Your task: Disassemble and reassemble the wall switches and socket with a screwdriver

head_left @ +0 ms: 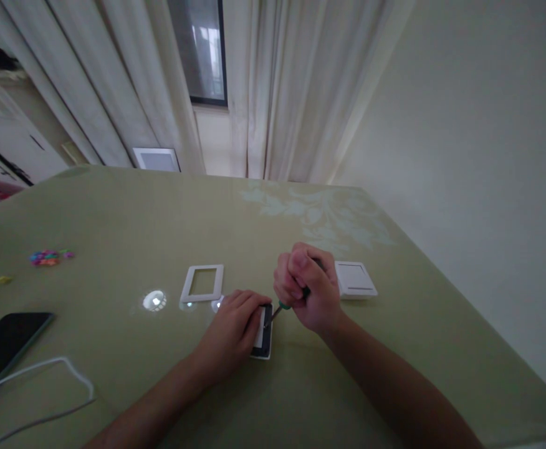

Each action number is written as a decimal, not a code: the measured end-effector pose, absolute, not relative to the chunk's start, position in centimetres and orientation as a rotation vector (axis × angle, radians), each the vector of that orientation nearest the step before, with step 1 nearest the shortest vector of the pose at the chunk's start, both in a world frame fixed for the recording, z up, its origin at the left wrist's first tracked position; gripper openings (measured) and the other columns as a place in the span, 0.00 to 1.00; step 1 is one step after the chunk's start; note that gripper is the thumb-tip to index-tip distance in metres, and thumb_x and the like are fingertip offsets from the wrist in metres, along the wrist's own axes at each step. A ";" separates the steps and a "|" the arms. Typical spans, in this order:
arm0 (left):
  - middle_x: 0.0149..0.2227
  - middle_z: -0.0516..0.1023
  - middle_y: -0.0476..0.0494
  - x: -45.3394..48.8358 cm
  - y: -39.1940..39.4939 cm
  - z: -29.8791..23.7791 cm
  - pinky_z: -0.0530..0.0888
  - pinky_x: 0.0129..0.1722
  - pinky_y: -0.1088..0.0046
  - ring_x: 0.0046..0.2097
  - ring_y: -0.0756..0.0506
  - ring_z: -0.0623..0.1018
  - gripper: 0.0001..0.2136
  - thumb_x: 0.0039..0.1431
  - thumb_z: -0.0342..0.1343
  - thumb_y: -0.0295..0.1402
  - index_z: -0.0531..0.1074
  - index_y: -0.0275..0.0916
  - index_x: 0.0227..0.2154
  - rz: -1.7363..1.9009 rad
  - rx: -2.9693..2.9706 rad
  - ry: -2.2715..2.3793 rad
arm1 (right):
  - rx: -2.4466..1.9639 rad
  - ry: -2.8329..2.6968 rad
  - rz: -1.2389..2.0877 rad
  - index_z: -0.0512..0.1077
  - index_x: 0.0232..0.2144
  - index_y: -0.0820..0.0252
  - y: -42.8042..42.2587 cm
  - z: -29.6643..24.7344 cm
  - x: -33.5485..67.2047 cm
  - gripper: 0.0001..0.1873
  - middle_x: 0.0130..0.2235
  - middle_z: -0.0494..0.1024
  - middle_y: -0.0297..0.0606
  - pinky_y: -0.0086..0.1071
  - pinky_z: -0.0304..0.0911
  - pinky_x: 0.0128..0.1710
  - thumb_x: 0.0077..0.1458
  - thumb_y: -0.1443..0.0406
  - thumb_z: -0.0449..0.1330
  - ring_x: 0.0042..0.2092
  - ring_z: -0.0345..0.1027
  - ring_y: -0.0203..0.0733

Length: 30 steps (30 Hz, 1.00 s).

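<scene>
My right hand [308, 287] is closed in a fist around the handle of a screwdriver [276, 313]. A green part of the handle shows below the fist, and the metal shaft slants down to the left. Its tip meets the dark edge of a wall switch [267, 340], which has a white face and a black frame. Over the left part of that switch lies my left hand [235, 324], gripping it against the table and covering much of it. Beyond my left hand rests a white rectangular switch frame [187, 287]. Just past my right fist sits another white wall switch [356, 279].
A smartphone [9, 340] and a white cable [74, 374] lie at the left of the green table [128, 218]. Small colourful pieces [48, 257] and a yellow bit [4, 280] are farther back. The wall [478, 187] borders the right side; curtains [296, 87] hang behind.
</scene>
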<state>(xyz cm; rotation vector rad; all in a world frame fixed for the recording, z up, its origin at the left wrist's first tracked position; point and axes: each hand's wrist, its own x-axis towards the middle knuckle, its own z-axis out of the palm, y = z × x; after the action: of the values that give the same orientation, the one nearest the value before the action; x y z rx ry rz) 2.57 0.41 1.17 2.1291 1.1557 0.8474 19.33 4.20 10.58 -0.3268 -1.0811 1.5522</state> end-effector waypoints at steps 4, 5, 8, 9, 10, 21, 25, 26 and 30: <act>0.45 0.83 0.39 2.8 0.3 1.0 0.75 0.51 0.54 0.47 0.37 0.78 0.11 0.74 0.48 0.29 0.76 0.42 0.45 0.872 2.152 1.189 | -0.342 -1.131 1.460 0.66 0.25 0.56 3.6 10.0 18.6 0.24 0.20 0.61 0.22 0.22 0.48 0.18 0.64 0.53 0.70 0.19 0.45 0.27; 0.44 0.83 0.40 2.9 0.3 1.0 0.75 0.50 0.54 0.47 0.37 0.78 0.11 0.74 0.48 0.29 0.76 0.42 0.44 0.882 2.152 1.200 | -0.350 -1.134 1.404 0.67 0.26 0.55 3.4 9.7 18.4 0.21 0.21 0.62 0.23 0.23 0.49 0.18 0.64 0.54 0.71 0.19 0.46 0.28; 0.43 0.82 0.41 3.2 0.1 0.7 0.75 0.48 0.56 0.46 0.38 0.78 0.11 0.74 0.48 0.29 0.75 0.43 0.41 0.918 2.143 1.232 | -0.392 -1.184 1.221 0.74 0.34 0.53 2.8 8.9 18.1 0.14 0.25 0.65 0.25 0.26 0.51 0.21 0.68 0.53 0.67 0.21 0.51 0.30; 0.42 0.82 0.42 3.2 0.1 0.6 0.75 0.48 0.57 0.46 0.38 0.78 0.11 0.74 0.47 0.28 0.75 0.43 0.39 0.933 2.141 1.242 | -0.402 -1.220 1.185 0.75 0.37 0.52 2.7 8.9 18.1 0.13 0.27 0.66 0.26 0.27 0.52 0.22 0.70 0.52 0.64 0.22 0.53 0.31; 0.42 0.82 0.42 3.3 0.1 0.5 0.74 0.47 0.57 0.45 0.38 0.78 0.11 0.74 0.47 0.28 0.74 0.43 0.38 0.950 2.142 1.249 | -0.411 -1.274 1.166 0.76 0.40 0.52 2.7 9.0 18.3 0.14 0.29 0.68 0.28 0.28 0.54 0.23 0.73 0.51 0.59 0.24 0.56 0.33; 0.45 0.84 0.40 3.3 0.4 0.7 0.74 0.49 0.54 0.47 0.36 0.80 0.12 0.73 0.49 0.29 0.78 0.42 0.47 0.929 2.105 1.255 | -0.589 -1.982 0.099 0.80 0.44 0.57 4.7 12.5 22.4 0.06 0.34 0.76 0.36 0.34 0.63 0.31 0.65 0.64 0.68 0.33 0.65 0.39; 0.43 0.83 0.41 3.4 0.4 0.6 0.74 0.48 0.55 0.45 0.37 0.79 0.11 0.74 0.49 0.29 0.77 0.42 0.44 0.950 2.108 1.250 | -0.544 -2.275 0.324 0.73 0.62 0.57 3.9 14.0 23.0 0.20 0.49 0.81 0.44 0.38 0.72 0.45 0.73 0.67 0.51 0.46 0.76 0.44; 0.43 0.83 0.40 3.3 0.4 0.6 0.74 0.48 0.55 0.45 0.37 0.79 0.11 0.74 0.49 0.29 0.77 0.42 0.43 0.956 2.108 1.250 | -0.547 -2.314 0.335 0.72 0.63 0.56 3.8 14.2 23.0 0.21 0.48 0.82 0.43 0.36 0.72 0.44 0.74 0.66 0.52 0.45 0.76 0.43; 0.43 0.83 0.40 3.2 0.6 0.4 0.74 0.49 0.54 0.46 0.37 0.79 0.11 0.74 0.48 0.29 0.77 0.41 0.45 0.952 2.115 1.254 | -0.694 -2.261 -0.048 0.80 0.46 0.58 3.6 14.5 23.3 0.08 0.30 0.79 0.35 0.34 0.62 0.29 0.68 0.62 0.64 0.28 0.68 0.39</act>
<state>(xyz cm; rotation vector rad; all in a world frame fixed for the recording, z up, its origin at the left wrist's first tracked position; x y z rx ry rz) 3.21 0.56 0.43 2.1147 1.2536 0.9524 23.34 3.55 14.52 -0.6944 -2.2610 -0.0484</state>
